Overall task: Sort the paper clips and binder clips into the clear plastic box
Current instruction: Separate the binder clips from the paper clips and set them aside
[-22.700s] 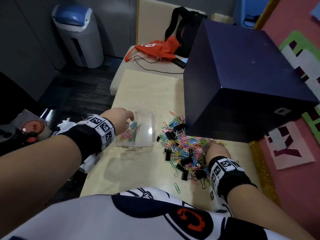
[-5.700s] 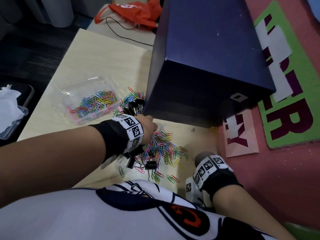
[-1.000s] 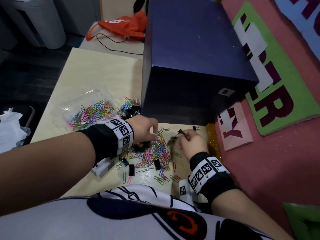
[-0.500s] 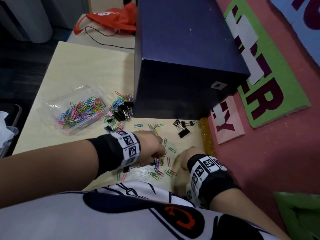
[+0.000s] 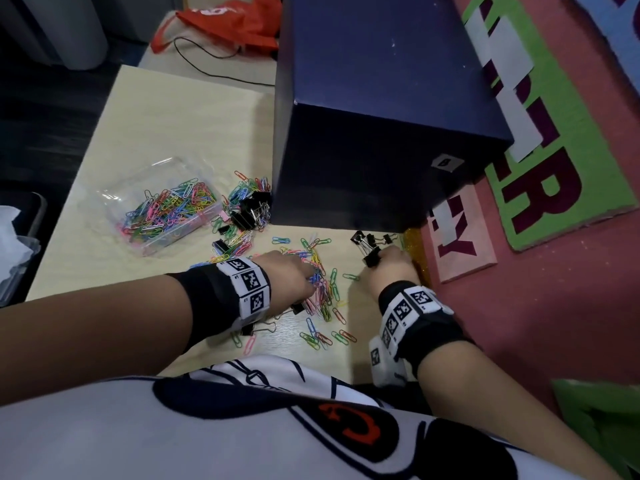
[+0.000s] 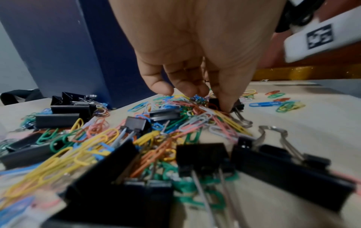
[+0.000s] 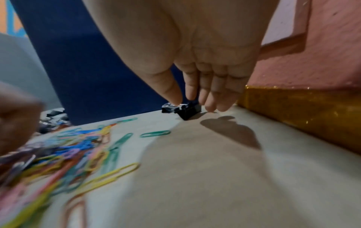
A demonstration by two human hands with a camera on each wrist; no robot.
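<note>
The clear plastic box [image 5: 194, 168] lies at the left of the pale table [image 5: 166, 119], holding several coloured paper clips. A loose pile of paper clips [image 5: 325, 292] spreads before me, mixed with black binder clips [image 6: 201, 155]. My left hand [image 5: 308, 275] is down in that pile, and its fingertips [image 6: 222, 101] pinch a small bunch of paper clips [image 6: 197, 98]. My right hand [image 5: 381, 258] is further right, near the big box. Its thumb and forefinger [image 7: 190, 94] pinch a black binder clip [image 7: 188, 111] that rests on the table. Two other binder clips [image 5: 362, 237] lie just behind it.
A large dark blue box [image 5: 381, 116] stands at the back right, with another heap of binder and paper clips [image 5: 249, 209] at its left corner. A gold glitter strip [image 7: 302, 111] and a pink wall bound the right side. A red bag [image 5: 228, 22] and a cable lie far back.
My right hand has moved forward from the table's near edge to the binder clips by the blue box and pinched one. My left hand stays in the paper clip pile.
</note>
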